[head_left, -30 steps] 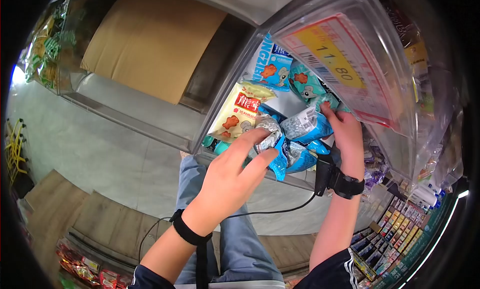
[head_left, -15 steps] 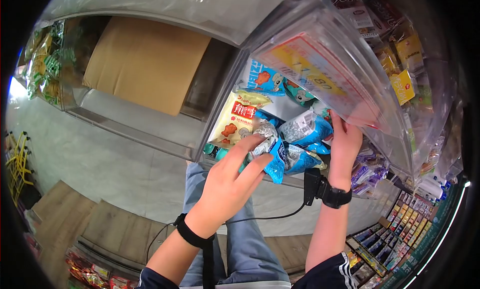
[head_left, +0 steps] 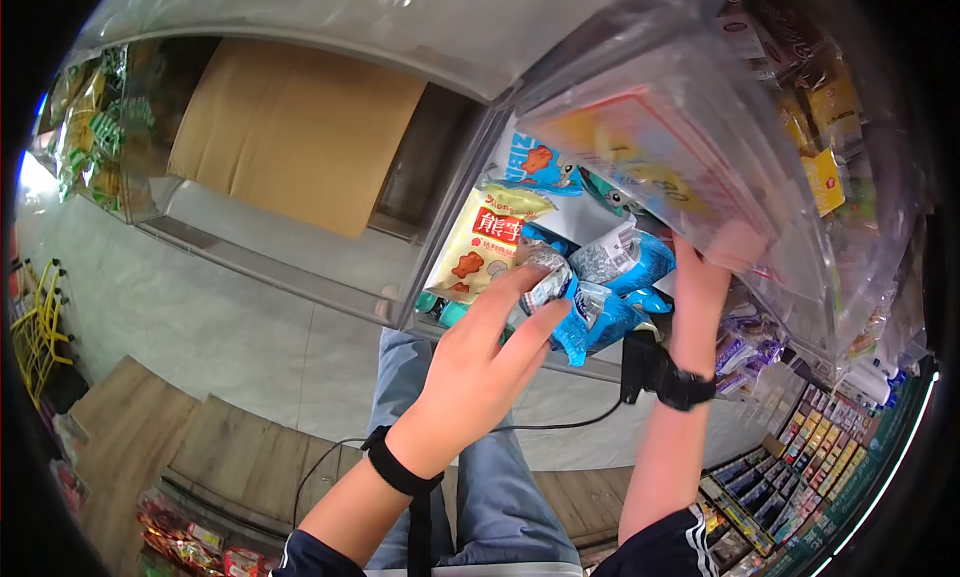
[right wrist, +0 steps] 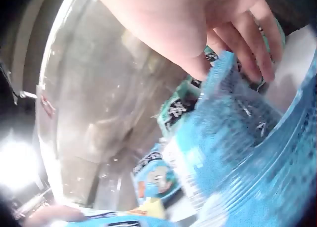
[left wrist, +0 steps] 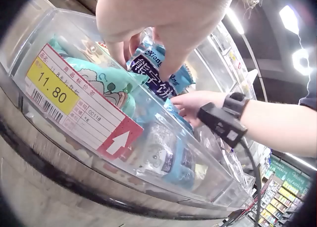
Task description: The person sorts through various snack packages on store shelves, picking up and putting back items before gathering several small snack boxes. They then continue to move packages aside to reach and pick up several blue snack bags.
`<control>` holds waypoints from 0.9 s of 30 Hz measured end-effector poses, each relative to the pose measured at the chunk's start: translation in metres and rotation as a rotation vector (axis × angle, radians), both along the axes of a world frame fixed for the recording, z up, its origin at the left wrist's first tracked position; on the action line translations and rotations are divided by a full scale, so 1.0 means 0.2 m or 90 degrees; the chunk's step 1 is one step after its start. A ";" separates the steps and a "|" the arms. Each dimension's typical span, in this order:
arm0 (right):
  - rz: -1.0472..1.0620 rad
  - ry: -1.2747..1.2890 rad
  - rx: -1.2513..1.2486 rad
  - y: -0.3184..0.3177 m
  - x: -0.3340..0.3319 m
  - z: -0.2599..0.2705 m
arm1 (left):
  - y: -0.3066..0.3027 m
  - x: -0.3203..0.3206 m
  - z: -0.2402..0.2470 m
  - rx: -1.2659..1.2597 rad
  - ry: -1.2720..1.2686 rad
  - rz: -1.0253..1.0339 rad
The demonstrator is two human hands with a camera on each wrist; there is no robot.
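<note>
My left hand [head_left: 475, 362] pinches a blue snack packet [left wrist: 151, 76] between thumb and fingers at the near side of a clear plastic bin [left wrist: 218, 180]. In the right wrist view my right hand [right wrist: 198, 26] reaches down into the bin, thumb and fingers spread apart around the crimped end of another blue packet [right wrist: 218, 123]. Teal packets [right wrist: 178, 106] lie below its fingertips. In the head view the price-card flap partly covers this hand. A cream-coloured packet [head_left: 475, 242] with red lettering leans at the bin's left side, near my left fingers.
A price card [left wrist: 54, 88] reading 11.80 sits on the bin's clear front. To the left, a cardboard sheet [head_left: 295, 132] lies in the neighbouring bin. Purple-wrapped snacks [head_left: 745, 352] are beyond my right wrist. A cable [head_left: 540, 427] runs between my wrists.
My right hand has moved slightly up and right, further behind the price card. The left hand keeps hold of the blue packet, and the view has shifted a little.
</note>
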State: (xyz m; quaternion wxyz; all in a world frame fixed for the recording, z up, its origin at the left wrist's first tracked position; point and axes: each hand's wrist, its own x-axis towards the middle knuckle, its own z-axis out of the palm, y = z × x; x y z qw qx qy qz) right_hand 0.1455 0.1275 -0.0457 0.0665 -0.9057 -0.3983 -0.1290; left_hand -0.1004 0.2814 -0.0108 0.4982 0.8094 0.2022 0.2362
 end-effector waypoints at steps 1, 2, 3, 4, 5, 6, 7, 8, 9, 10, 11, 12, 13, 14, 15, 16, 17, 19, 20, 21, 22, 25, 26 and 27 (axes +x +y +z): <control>-0.042 0.071 0.029 -0.01 -0.03 0.03 | 0.00 0.00 0.00 0.006 0.000 0.001; -0.136 0.237 0.121 0.06 -0.14 0.20 | 0.00 0.01 0.00 0.013 -0.001 0.001; -0.190 0.338 0.166 0.09 -0.22 0.26 | 0.00 0.01 0.00 0.019 -0.004 0.001; -0.252 0.429 0.215 0.12 -0.30 0.32 | 0.00 0.01 -0.01 0.017 -0.001 0.002; -0.274 0.455 0.218 0.13 -0.34 0.34 | -0.01 0.01 -0.01 0.016 0.000 0.002; -0.296 0.482 0.221 0.14 -0.37 0.34 | -0.01 0.01 -0.01 0.016 0.001 0.002; -0.265 0.509 0.249 0.14 -0.37 0.32 | -0.01 0.00 -0.01 0.017 0.000 0.000; -0.232 0.535 0.276 0.13 -0.37 0.28 | 0.00 0.00 -0.01 0.017 -0.001 -0.003; -0.198 0.561 0.304 0.12 -0.36 0.25 | 0.00 0.00 -0.01 0.019 -0.003 -0.005; -0.152 0.474 0.260 0.12 -0.35 0.24 | 0.01 -0.01 -0.01 0.020 0.000 -0.007; -0.146 0.440 0.225 0.13 -0.34 0.26 | 0.02 -0.02 -0.01 0.021 0.005 -0.010; -0.141 0.407 0.188 0.14 -0.34 0.31 | 0.02 -0.02 -0.02 0.019 0.011 -0.013; -0.138 0.375 0.151 0.15 -0.34 0.33 | 0.02 -0.03 -0.02 0.018 0.008 -0.009; -0.160 0.378 0.174 0.13 -0.35 0.33 | 0.02 -0.03 -0.02 0.017 0.004 -0.006; -0.181 0.379 0.198 0.12 -0.35 0.34 | 0.02 -0.02 -0.02 0.017 -0.001 -0.002; -0.201 0.379 0.224 0.10 -0.35 0.35 | 0.02 -0.02 -0.02 0.014 0.004 0.005; -0.219 0.379 0.250 0.08 -0.35 0.37 | 0.02 -0.02 -0.02 0.008 0.007 0.000; -0.214 0.405 0.255 0.01 -0.38 0.37 | 0.01 -0.03 -0.02 -0.004 0.013 -0.009; -0.211 0.411 0.213 0.01 -0.42 0.42 | 0.00 -0.03 -0.03 -0.051 -0.017 -0.030; -0.207 0.417 0.171 0.00 -0.46 0.46 | -0.02 -0.03 -0.04 -0.097 -0.047 -0.050; -0.196 0.434 0.179 -0.01 -0.51 0.48 | -0.04 -0.02 -0.05 -0.143 -0.076 -0.070; -0.106 0.425 0.189 0.04 -0.65 0.50 | -0.09 0.00 -0.04 -0.137 -0.100 -0.112; -0.037 0.378 0.186 0.08 -0.69 0.50 | -0.10 0.00 -0.03 -0.167 -0.102 -0.141; 0.030 0.329 0.182 0.11 -0.72 0.50 | -0.11 0.01 -0.03 -0.154 -0.097 -0.133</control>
